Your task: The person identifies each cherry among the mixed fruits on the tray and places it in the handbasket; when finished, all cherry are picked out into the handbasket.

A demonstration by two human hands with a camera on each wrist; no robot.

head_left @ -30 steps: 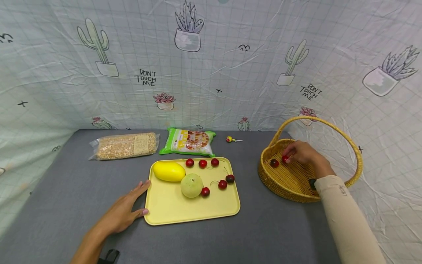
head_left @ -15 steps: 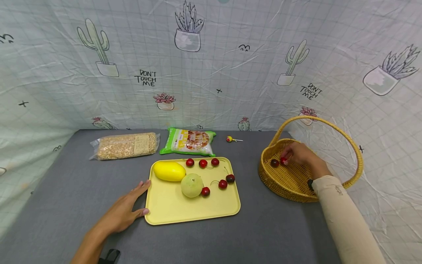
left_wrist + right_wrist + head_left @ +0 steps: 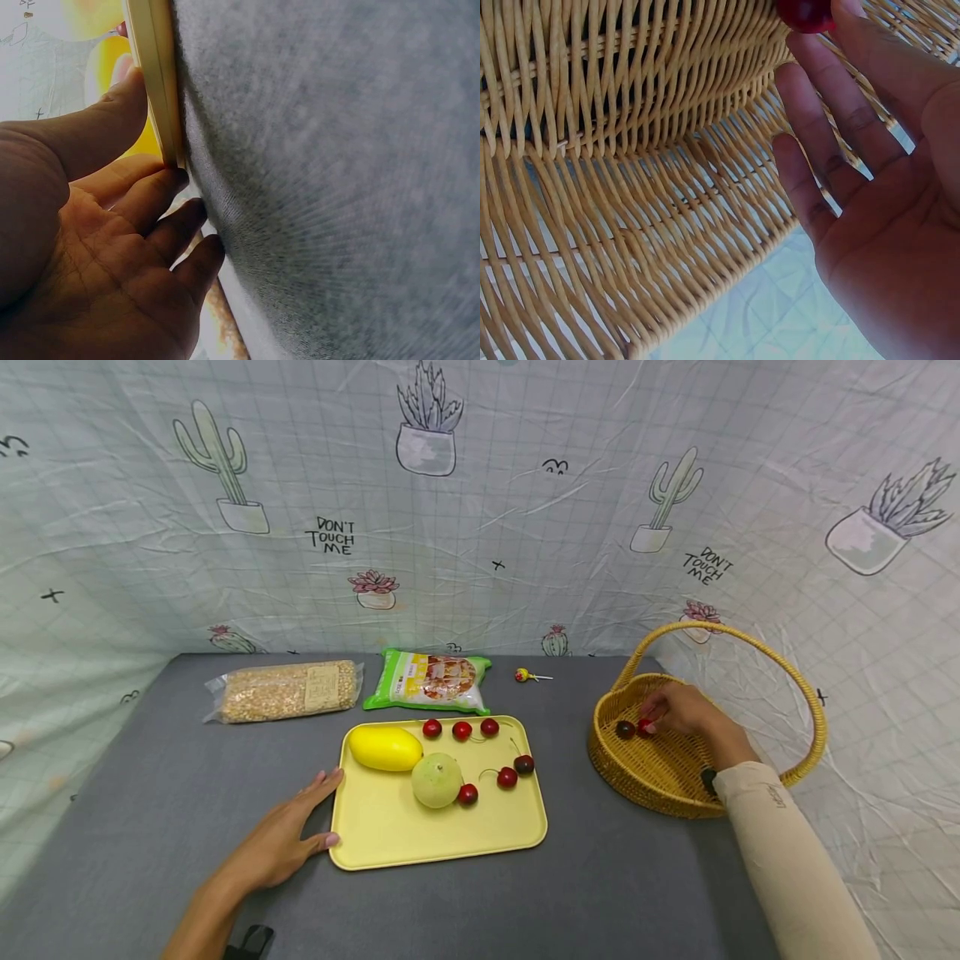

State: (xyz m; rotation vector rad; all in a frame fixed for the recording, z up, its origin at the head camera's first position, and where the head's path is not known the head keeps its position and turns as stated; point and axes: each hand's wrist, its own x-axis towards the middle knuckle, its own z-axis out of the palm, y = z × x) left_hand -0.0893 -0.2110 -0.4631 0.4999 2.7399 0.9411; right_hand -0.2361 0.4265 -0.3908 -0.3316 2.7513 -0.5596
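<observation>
Inside the wicker basket at the right, my right hand pinches a red cherry between thumb and index finger. A darker cherry lies on the basket floor just left of it. My left hand rests at the left edge of the yellow tray, thumb and fingers spread and touching the rim. On the tray are a yellow mango-shaped fruit, a round pale green fruit and several cherries, one against the green fruit.
Behind the tray lie a clear bag of grains and a green-edged snack packet. A lollipop lies to their right. The tall basket handle arches over my right wrist. A patterned cloth hangs behind the grey table.
My right hand has shifted slightly left and away from me in the basket, bringing the pinched cherry down beside the darker one. My left hand and the tray have stayed put.
</observation>
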